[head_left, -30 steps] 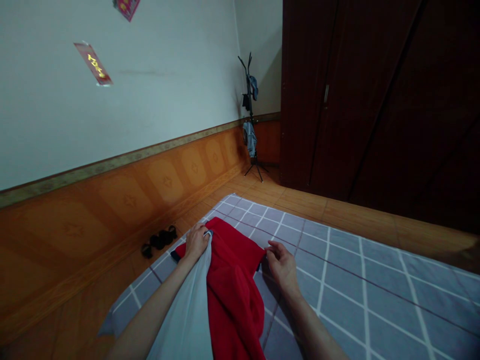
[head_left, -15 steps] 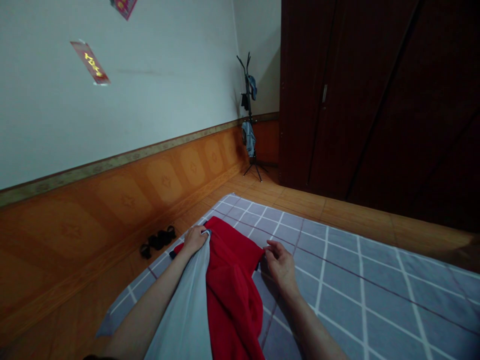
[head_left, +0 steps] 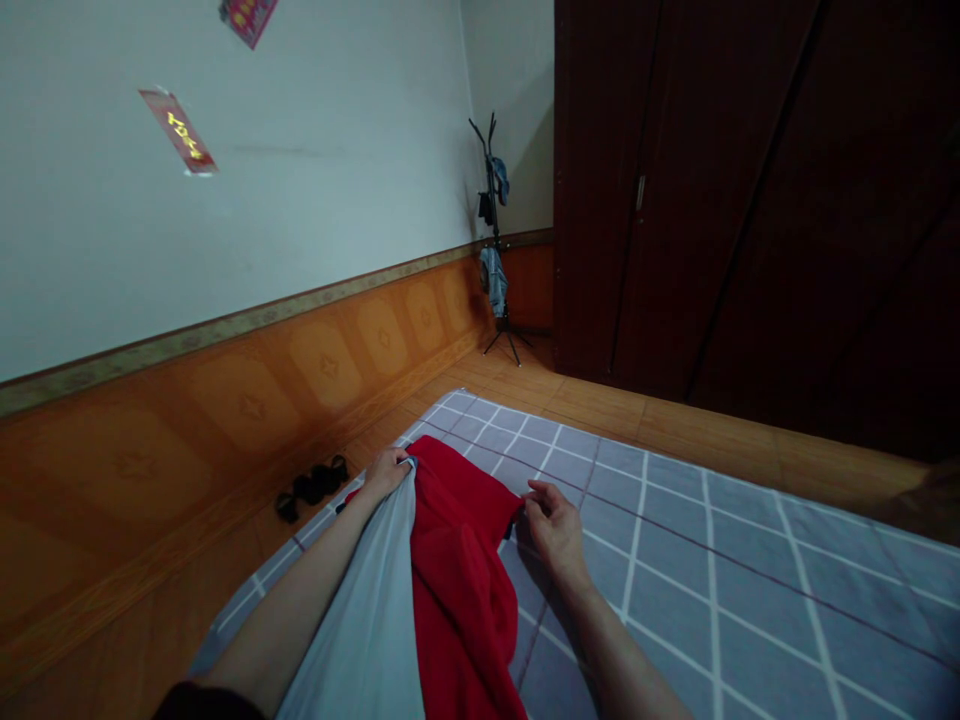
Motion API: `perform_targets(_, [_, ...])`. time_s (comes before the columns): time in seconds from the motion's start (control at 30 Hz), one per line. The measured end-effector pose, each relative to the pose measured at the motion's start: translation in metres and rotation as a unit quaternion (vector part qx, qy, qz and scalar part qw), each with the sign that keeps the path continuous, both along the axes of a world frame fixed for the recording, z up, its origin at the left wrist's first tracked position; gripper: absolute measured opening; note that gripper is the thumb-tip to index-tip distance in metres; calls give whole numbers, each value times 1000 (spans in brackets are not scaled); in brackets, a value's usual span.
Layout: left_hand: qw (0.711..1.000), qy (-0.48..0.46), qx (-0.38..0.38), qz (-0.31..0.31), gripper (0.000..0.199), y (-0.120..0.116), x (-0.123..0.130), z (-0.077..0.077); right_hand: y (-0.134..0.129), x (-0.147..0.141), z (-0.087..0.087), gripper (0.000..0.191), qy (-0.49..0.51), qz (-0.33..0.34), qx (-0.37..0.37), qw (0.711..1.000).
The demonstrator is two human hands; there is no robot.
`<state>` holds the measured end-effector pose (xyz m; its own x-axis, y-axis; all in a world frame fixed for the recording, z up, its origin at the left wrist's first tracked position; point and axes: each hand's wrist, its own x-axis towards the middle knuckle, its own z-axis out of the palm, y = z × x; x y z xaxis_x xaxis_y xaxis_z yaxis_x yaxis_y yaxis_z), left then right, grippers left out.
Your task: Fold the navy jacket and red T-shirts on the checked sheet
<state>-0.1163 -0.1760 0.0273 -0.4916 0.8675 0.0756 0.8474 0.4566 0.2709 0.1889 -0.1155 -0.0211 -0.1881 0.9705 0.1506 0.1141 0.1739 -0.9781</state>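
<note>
Left hand (head_left: 386, 473) pinching pale cloth (head_left: 367, 610), fold running from fingers toward six o'clock! Red garment (head_left: 457, 500) on checked bedding (head_left: 667, 560), at four o'clock from left fingers, long axis twelve-to-six; right hand (head_left: 556, 535) nearer its right corner, fingertips together there, grip unclear.

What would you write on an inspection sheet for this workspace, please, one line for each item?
Surface: grey checked cover, with white and dark lines.
Job's things: red cloth, creased; pale cloth beside it. I cannot tell if they are one piece.
Clutter: black items on the floor, beyond the cover's left edge.
Hands: left hand grips the pale cloth's upper end; right hand is at the red cloth's right corner, grip unclear.
Cables: nothing seen.
Surroundings: coat stand with things hanging; dark wardrobe; red paper strip on the wall.
</note>
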Motion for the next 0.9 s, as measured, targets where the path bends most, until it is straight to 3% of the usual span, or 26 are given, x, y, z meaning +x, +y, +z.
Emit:
perform_targets(0.43, [991,128,-29,39,23,0,28,-4,-7,-1,10,40,-92,41,72,992])
perform_targets(0.7, [997,54,-3,48,28,4,18,-2,-22,-2,20,30,-138,95,147,975])
perform_targets(0.9, [995,-44,85,37,21,-2,21,7,-21,1,21,34,-118,93,171,974])
